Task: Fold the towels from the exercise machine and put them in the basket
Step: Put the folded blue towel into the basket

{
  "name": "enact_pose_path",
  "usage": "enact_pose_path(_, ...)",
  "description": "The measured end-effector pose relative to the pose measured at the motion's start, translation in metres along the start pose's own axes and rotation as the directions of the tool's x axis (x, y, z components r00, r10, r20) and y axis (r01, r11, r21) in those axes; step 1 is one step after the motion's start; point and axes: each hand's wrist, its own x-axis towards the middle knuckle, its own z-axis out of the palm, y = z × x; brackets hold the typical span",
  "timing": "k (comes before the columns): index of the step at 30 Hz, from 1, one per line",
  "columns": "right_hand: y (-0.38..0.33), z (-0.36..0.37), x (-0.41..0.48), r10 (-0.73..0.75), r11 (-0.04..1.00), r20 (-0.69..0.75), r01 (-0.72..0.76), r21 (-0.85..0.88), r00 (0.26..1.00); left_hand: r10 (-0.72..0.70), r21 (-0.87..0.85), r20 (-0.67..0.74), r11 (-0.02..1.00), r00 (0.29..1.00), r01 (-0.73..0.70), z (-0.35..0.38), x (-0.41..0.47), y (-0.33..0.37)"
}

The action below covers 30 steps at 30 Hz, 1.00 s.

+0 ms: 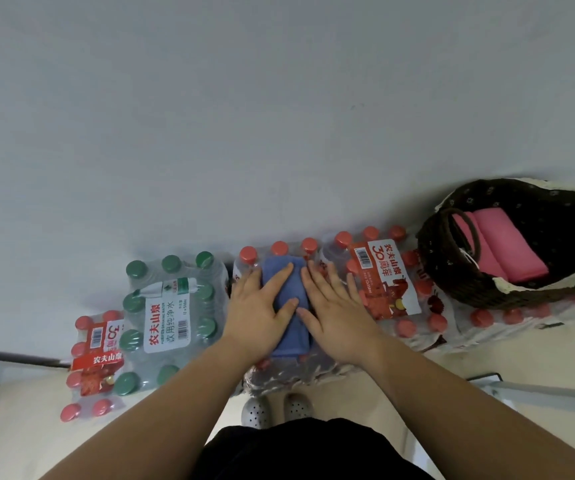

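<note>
Wall: plain pale grey wall point(279, 98) fills the far half of the view, and the packs stand in a row against its foot.
Floor: cream floor point(29, 427) lies near, on the left.
Blue towel: one blue towel point(291, 341) is folded into a narrow strip. It lies on top of the middle red pack point(279, 372), running near to far.
Left hand: left hand point(262, 313) lies palm down on the towel's left side. Its fingers point(244, 285) are straight and spread, gripping nothing. The forefinger and thumb press on the cloth, and the outer fingers reach over the bottle caps.
Right hand: right hand point(338, 313) lies palm down on the towel's right edge. Its fingers point(331, 282) are straight and fanned, gripping nothing. The thumb is on the cloth just beside the left thumb, and the other fingers rest on the pack.
Basket: one dark wicker basket point(433, 258) with flowered lining is at far right, resting on the far-right red pack point(511, 318).
Pink towel: one folded pink towel point(508, 244) lies inside the basket. I cannot tell whether it is a single piece.
Towels counted: two colours are in view, one blue and one pink.
Packs counted: one green pack point(171, 306) sits left of the hands. At least four red-capped packs show: the left red pack point(97, 362), the middle one, the right red pack point(383, 275) and the far-right one.
Near edge: two white perforated shoes point(255, 410) and dark clothing point(314, 448) show between the forearms.
</note>
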Motion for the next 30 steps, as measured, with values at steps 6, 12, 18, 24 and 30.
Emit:
enact_pose_path(6,-0.005,-0.005,-0.002,0.063,0.969,-0.009,-0.059,0.239,0.998,0.067,-0.086,-0.062,0.994,0.996,-0.072,-0.01,0.005,0.004)
enact_pose_path(12,-0.008,-0.031,-0.012,0.185,0.75,-0.221,0.007,0.661,0.958,0.11,-0.327,-0.084,0.936,0.99,-0.132,-0.029,0.008,0.033)
enact_pose_path(18,0.002,-0.091,-0.026,0.388,0.39,-0.357,0.2,0.899,0.849,0.128,-0.579,-0.216,0.782,0.968,-0.232,-0.053,0.019,0.116)
enact_pose_path(24,0.065,-0.168,-0.059,0.368,0.191,-0.353,0.302,0.934,0.86,0.213,-0.571,-0.297,0.742,0.931,-0.352,-0.048,0.048,0.208)
enact_pose_path(30,0.183,-0.211,-0.087,0.317,0.433,-0.451,0.296,0.852,0.834,0.325,-0.398,-0.229,0.829,0.918,-0.393,-0.01,0.086,0.293)
